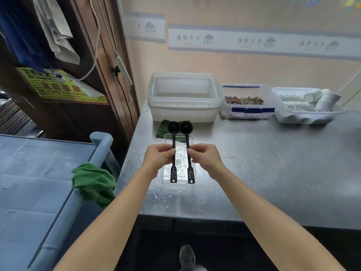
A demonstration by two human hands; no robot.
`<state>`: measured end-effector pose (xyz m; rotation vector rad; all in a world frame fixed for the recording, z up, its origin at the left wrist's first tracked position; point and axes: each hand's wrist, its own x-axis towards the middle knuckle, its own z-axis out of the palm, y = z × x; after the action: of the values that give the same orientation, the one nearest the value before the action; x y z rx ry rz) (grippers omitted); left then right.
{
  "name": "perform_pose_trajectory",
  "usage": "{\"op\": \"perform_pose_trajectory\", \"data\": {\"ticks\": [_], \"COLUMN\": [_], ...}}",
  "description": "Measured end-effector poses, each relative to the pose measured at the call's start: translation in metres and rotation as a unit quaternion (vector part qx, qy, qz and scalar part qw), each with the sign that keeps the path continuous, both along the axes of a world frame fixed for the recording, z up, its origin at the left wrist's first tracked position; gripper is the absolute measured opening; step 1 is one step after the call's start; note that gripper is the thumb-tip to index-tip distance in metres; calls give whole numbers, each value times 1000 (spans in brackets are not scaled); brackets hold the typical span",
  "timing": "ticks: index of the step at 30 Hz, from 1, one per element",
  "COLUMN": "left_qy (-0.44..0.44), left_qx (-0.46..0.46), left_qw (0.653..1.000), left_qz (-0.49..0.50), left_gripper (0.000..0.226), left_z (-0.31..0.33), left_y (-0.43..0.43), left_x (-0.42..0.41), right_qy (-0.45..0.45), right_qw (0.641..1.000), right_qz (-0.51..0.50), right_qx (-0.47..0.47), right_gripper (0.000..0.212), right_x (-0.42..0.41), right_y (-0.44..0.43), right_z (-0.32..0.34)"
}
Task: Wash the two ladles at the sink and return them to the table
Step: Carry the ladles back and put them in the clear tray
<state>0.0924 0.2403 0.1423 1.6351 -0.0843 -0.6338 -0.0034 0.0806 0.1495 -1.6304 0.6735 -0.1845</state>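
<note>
We pinched two black plastic ladles, the left ladle (173,151) in our left hand (158,156) and the right ladle (188,151) in our right hand (205,156), side by side over a clear plastic tray (178,174) on the wet steel worktop (273,163), seemingly to align them.

A water-spotted stainless-steel bench (273,163) fills the frame's right half. Along its far edge sit a large translucent plastic tub (183,98), a blue-clipped clear container (248,106) and a white tray of cups (306,108); nearer, a folded dark-green cloth (163,130) and a clear rectangular plastic tray (180,163).
</note>
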Motion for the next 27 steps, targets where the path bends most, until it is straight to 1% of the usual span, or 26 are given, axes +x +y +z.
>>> {"op": "perform_pose_trajectory", "data": {"ticks": [4,7,9,11,15,17,21,22,24,27], "left_qy": [4,11,23,26,10,-14,-77,-84,-90,-95], "left_qx": [62,99,121,150,218,270,375,395,428,462], "left_qw": [998,994,990,986,975,963,921,911,892,872], "left_qz": [25,51,63,63,47,16,-65,-85,-112,-129], "left_gripper": [24,20,22,22,13,7,7,9,16,29], "left_z": [-22,-37,-47,-56,-75,-84,-96,-99,-104,-112], "left_y": [-26,-36,-40,-46,-56,-61,-72,-75,-79,-87], "left_x": [19,33,42,50,63,68,74,76,79,84], "right_qy": [47,82,112,144,205,234,297,310,332,352], "right_qw": [999,997,994,989,977,965,932,924,909,900], "right_qz": [9,16,17,22,37,57,96,101,116,119], "right_qx": [11,3,-6,-11,-51,-99,-187,-201,-225,-228], "right_gripper": [13,18,20,18,8,12,27,30,28,33], "right_x": [26,45,55,66,85,94,106,109,115,125], "right_y": [-28,-44,-49,-52,-50,-48,-41,-39,-37,-34], "right_z": [-19,-36,-48,-59,-78,-87,-101,-105,-109,-118]}}
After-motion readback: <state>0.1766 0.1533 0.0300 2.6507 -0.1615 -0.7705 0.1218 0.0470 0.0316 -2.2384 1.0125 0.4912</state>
